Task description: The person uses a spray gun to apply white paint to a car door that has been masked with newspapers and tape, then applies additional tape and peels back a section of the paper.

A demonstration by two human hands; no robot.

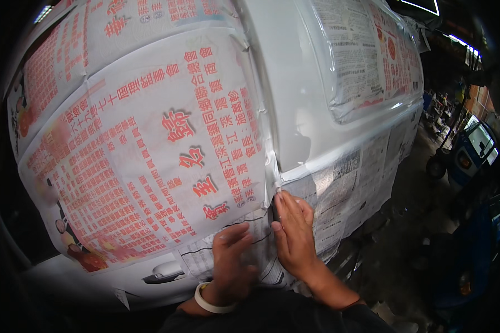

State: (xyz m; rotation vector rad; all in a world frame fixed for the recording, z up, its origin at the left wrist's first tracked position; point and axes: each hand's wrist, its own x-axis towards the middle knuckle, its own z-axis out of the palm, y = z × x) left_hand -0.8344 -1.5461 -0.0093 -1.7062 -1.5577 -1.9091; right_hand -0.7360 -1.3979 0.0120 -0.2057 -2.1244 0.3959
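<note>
A vehicle's side is masked with newspaper, and a large sheet with red print covers the area on the left. Beside its right edge runs a strip of whitish masking tape, bordering a bare pale body panel. My right hand has its fingers stretched out, the fingertips touching the lower end of the tape at the panel's corner. My left hand, slightly blurred and with a white wristband, hovers in front of the lower newspaper. Its fingers are bent but apart, with nothing seen in them.
A door handle shows on the uncovered white bodywork at the lower left. Grey-print newspaper hangs below the bare panel, and more paper under plastic film covers the upper right. A blue vehicle stands farther off on the right.
</note>
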